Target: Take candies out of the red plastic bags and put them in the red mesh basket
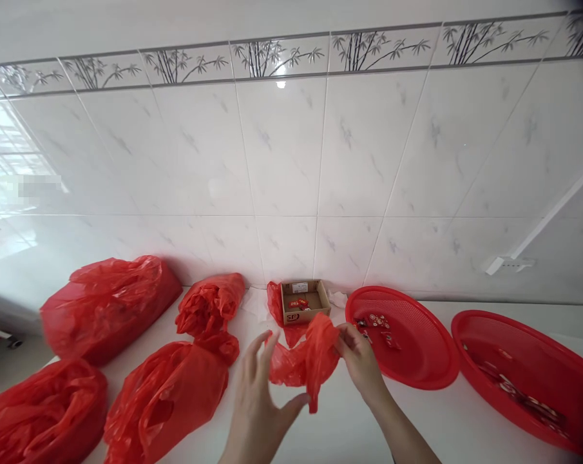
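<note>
A thin red plastic bag (320, 348) hangs crumpled between my hands above the white table. The fingers of my right hand (361, 361) pinch its upper right edge. My left hand (265, 393) is on the other side, fingers and thumb spread apart. Its thumb and fingertips come close to the bag; whether they touch it I cannot tell. Just behind the bag stands a small open cardboard box (291, 318) with a few small red packets (298, 303) inside.
Two red plastic baskets, a near-round one (417, 361) and a larger one (484, 380), hold small red packets on the right. Several bulky red bags, one (112, 303) by the wall and another (175, 393) nearer, fill the left. A tiled wall (286, 154) runs behind.
</note>
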Motion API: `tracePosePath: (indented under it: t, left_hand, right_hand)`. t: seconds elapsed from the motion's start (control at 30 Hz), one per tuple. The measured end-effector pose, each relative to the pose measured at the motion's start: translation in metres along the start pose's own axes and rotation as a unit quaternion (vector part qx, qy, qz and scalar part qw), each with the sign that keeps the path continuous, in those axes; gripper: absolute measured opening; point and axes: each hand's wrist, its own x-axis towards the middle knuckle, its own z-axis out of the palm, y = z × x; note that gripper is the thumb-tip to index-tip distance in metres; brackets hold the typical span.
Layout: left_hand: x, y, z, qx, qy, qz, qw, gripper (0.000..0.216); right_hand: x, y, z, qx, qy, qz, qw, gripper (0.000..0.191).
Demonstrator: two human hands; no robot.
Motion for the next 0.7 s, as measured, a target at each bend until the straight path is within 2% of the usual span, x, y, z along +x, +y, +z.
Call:
tracePosePath:
  t: [0.03, 0.07, 0.13, 0.17, 0.23, 0.33, 0.4, 0.47, 0.57, 0.63, 0.7]
  left_hand:
    - [0.003, 0.005, 0.005, 0.012, -0.034, 0.004, 0.999, 0.074]
    - [0.007, 0.007, 0.009, 0.016, -0.068, -0.002, 0.998, 0.063]
    - [0.015, 0.006, 0.013, -0.003, -0.123, -0.049, 0.991, 0.028]
    - [0.018, 0.003, 0.012, -0.028, -0.148, -0.081, 0.985, 0.020]
    - [0.024, -0.005, 0.008, -0.118, -0.182, -0.150, 0.965, 0.024]
    - [0.027, -0.018, 0.003, -0.262, -0.160, -0.244, 0.920, 0.027]
    - [0.028, -0.022, 0.004, -0.294, -0.116, -0.283, 0.906, 0.030]
    - [0.028, -0.021, 0.008, -0.285, -0.081, -0.277, 0.914, 0.031]
    - [0.027, -0.012, 0.016, -0.261, -0.062, -0.226, 0.936, 0.030]
    - [0.024, -0.005, 0.020, -0.237, -0.064, -0.189, 0.951, 0.028]
    - [0.021, -0.002, 0.023, -0.222, -0.079, -0.177, 0.956, 0.027]
  right_hand:
    - [-0.001, -0.005, 0.004, -0.024, -0.031, -0.009, 0.999, 0.031]
    - [-0.001, -0.008, 0.007, -0.051, -0.056, -0.017, 0.997, 0.031]
    - [0.002, -0.010, 0.007, -0.102, -0.082, -0.030, 0.991, 0.029]
    - [0.005, -0.010, 0.003, -0.125, -0.082, -0.036, 0.988, 0.027]
    - [0.012, -0.008, -0.009, -0.174, -0.047, -0.048, 0.982, 0.022]
    - [0.014, -0.016, -0.023, -0.243, 0.039, -0.059, 0.967, 0.017]
    - [0.004, -0.029, -0.016, -0.242, 0.062, -0.073, 0.966, 0.017]
    - [-0.015, -0.044, 0.004, -0.197, 0.027, -0.096, 0.975, 0.019]
    - [-0.037, -0.046, 0.041, -0.157, -0.084, -0.131, 0.975, 0.019]
    - [-0.038, -0.029, 0.056, -0.201, -0.096, -0.130, 0.966, 0.021]
    - [-0.027, -0.005, 0.058, -0.276, -0.073, -0.092, 0.954, 0.022]
